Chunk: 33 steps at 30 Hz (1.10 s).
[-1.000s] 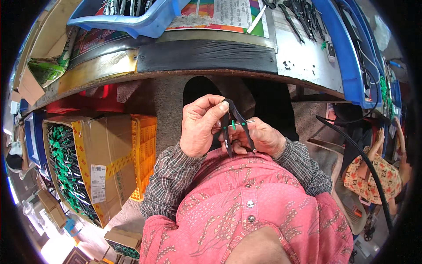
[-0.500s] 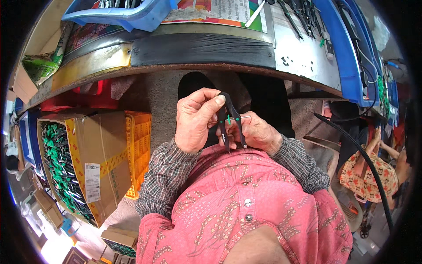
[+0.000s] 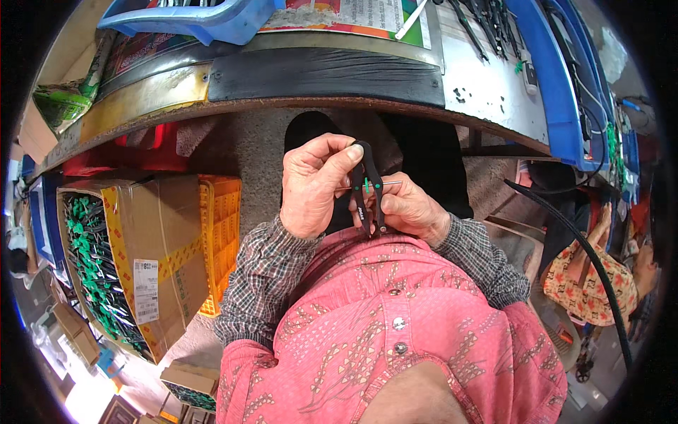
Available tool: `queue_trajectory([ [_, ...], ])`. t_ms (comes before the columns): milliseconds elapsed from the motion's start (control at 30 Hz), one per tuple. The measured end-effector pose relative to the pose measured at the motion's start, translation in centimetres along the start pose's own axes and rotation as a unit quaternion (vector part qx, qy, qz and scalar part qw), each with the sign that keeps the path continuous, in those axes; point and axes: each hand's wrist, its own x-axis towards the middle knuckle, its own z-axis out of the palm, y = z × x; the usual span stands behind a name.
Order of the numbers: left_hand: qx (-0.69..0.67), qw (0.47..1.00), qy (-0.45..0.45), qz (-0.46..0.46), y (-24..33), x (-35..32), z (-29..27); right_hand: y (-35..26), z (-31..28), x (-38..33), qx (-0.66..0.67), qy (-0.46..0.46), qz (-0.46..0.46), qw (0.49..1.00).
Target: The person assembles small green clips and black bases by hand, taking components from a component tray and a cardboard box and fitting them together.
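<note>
Between my hands is a black two-legged drawing compass (image 3: 378, 189), its hinge end upward and its tips toward my lap. My left hand (image 3: 309, 187) is closed, with thumb and fingers pinching it just below the hinge. A thin metal rod (image 3: 393, 183) crosses both legs, with a small green wheel (image 3: 366, 185) on it between them. My right hand (image 3: 417, 210) is closed around the right leg, under the rod's end. The right fingertips pass partly behind the legs and are hidden there.
The workbench edge (image 3: 325, 79) runs ahead, with a blue bin (image 3: 244, 22) and several black tools (image 3: 487, 25). At left, a carton (image 3: 159, 247) of black and green compasses stands beside an orange crate (image 3: 220, 240). A black cable (image 3: 586, 247) hangs at right, near another person's arm (image 3: 599, 230).
The compass legs are closer together. Both hands and the compass sit slightly higher in the view, with the same grip.
</note>
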Motion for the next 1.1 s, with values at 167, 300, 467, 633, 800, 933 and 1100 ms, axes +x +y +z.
queue_trajectory([
  [167, 0.011, 1.0, 0.007, 0.016, -0.1, 0.0, 0.3, -0.2, 0.1, 0.0, 0.007, 0.003, -0.009, 1.0],
  [300, 0.017, 1.0, 0.003, 0.025, -0.2, -0.1, 0.2, 0.1, 0.0, 0.0, 0.009, 0.01, -0.007, 1.0],
  [467, 0.022, 0.999, 0.011, 0.024, -0.1, 0.0, 0.3, 0.0, 0.0, 0.0, 0.012, 0.03, 0.003, 0.999],
  [633, 0.012, 1.0, 0.014, 0.025, -0.1, 0.2, 0.2, -0.1, 0.1, 0.3, 0.007, 0.034, -0.007, 0.999],
  [800, 0.027, 0.999, 0.018, 0.027, -0.1, 0.1, 0.3, -0.2, 0.0, 0.3, 0.01, 0.032, -0.008, 0.999],
  [933, 0.047, 0.998, 0.028, 0.038, 0.0, -0.2, 0.5, -0.4, 0.1, 0.0, -0.017, 0.038, -0.007, 0.999],
  [1100, 0.041, 0.998, 0.033, 0.028, -0.1, -0.3, 0.6, -0.7, 0.2, 0.1, -0.06, 0.058, -0.012, 0.996],
])
